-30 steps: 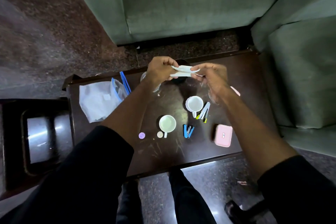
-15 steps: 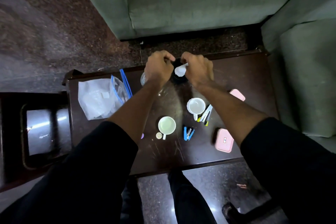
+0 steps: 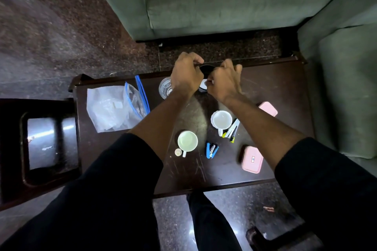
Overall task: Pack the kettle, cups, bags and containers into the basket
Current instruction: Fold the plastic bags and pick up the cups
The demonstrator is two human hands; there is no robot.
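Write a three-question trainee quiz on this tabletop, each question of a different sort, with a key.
1. True or false: the stapler is red.
2. How many white cups stand with their openings up? A) one B) two C) four
3. Fill in: the zip bag lies toward the ____ end of the table.

Key: 1 false, it is blue. 2 B, near cup and far cup. 3 left.
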